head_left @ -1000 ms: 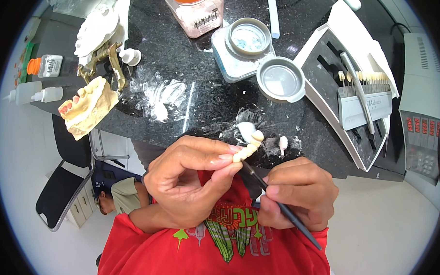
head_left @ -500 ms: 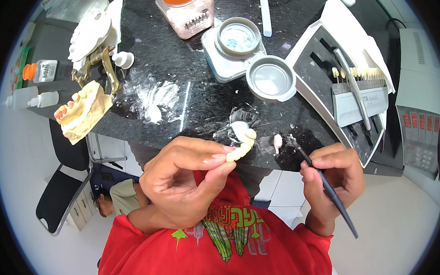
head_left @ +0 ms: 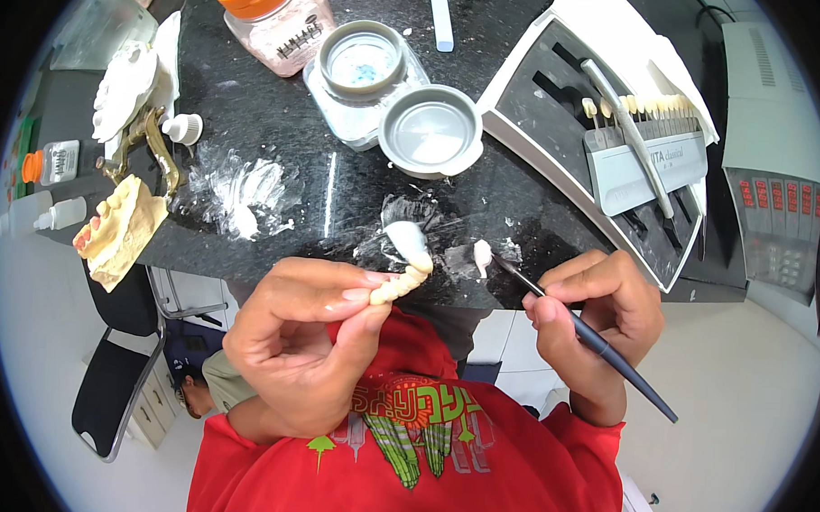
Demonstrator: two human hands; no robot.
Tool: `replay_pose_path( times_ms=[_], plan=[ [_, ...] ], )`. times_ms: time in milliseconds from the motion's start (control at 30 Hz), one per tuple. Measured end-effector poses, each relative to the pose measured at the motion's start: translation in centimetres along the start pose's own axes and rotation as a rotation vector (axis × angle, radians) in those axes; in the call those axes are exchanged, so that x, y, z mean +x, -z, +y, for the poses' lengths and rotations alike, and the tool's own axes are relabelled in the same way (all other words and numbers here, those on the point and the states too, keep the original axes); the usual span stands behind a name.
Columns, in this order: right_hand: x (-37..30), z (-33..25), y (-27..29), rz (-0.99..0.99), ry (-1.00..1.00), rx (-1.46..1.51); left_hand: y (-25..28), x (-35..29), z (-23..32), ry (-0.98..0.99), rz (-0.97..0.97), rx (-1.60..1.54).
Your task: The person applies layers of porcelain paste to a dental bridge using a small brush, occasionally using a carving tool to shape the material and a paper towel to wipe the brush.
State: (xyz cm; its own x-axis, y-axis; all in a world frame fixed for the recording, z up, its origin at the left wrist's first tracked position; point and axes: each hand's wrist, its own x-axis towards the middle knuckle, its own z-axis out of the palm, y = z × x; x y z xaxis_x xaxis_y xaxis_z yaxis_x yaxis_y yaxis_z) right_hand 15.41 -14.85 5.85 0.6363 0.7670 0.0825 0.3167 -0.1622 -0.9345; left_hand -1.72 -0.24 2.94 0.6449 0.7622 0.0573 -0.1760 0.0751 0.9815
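Observation:
My left hand (head_left: pixel 303 338) pinches a small cream-coloured row of artificial teeth (head_left: pixel 402 283) between thumb and fingers, just off the near edge of the black worktop (head_left: pixel 340 199). My right hand (head_left: pixel 597 317) holds a thin dark brush (head_left: pixel 588 339) like a pen. The brush tip touches a small white blob of paste (head_left: pixel 481 254) on the worktop, to the right of the teeth. A larger white smear (head_left: pixel 406 236) lies just behind the teeth.
On the worktop stand a grey round dish (head_left: pixel 431 130), an open jar with blue inside (head_left: pixel 360 57), an orange-lidded jar (head_left: pixel 272 21) and a tray with a tooth shade guide (head_left: pixel 644 142). A plaster jaw model (head_left: pixel 120 228) sits at the left. White powder (head_left: pixel 245 192) is spread nearby.
My right hand drew away from the teeth to the right, then brought the brush tip down onto the white blob on the worktop. The left hand stayed almost still.

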Motion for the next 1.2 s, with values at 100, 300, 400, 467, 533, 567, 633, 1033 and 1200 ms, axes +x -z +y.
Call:
replay_pose_path(
  times_ms=[100, 300, 400, 467, 533, 567, 633, 1033, 1200],
  plan=[
    [0.0, 0.2, -0.2, 0.007, 0.010, 0.018, 0.0, 0.2, 0.3, 0.007, -0.004, -0.005],
    [0.1, 0.3, -0.1, 0.011, 0.004, 0.006, 0.4, 0.5, 0.1, -0.057, -0.095, 0.165],
    [0.1, 0.2, 0.1, -0.040, 0.019, -0.027, 0.5, 0.4, 0.2, -0.048, -0.101, 0.202],
    [0.2, 0.3, 0.2, -0.046, 0.041, -0.034, 0.6, 0.4, 0.3, -0.045, -0.113, 0.221],
    [0.3, 0.5, -0.1, -0.003, 0.070, -0.008, 0.9, 0.3, 0.2, -0.056, -0.124, 0.229],
    [0.2, 0.5, -0.2, 0.005, 0.075, 0.020, 0.9, 0.3, 0.2, -0.049, -0.117, 0.221],
    [0.0, 0.6, -0.2, 0.014, 0.089, 0.082, 0.8, 0.2, 0.2, -0.039, -0.094, 0.214],
    [0.5, 0.1, -4.7, 0.045, 0.451, 0.178, -0.1, 0.3, 0.4, 0.002, -0.025, 0.111],
    [0.6, 0.5, -5.3, 0.069, 0.500, 0.118, -0.3, 0.1, -0.4, -0.031, 0.038, 0.022]
  ],
)
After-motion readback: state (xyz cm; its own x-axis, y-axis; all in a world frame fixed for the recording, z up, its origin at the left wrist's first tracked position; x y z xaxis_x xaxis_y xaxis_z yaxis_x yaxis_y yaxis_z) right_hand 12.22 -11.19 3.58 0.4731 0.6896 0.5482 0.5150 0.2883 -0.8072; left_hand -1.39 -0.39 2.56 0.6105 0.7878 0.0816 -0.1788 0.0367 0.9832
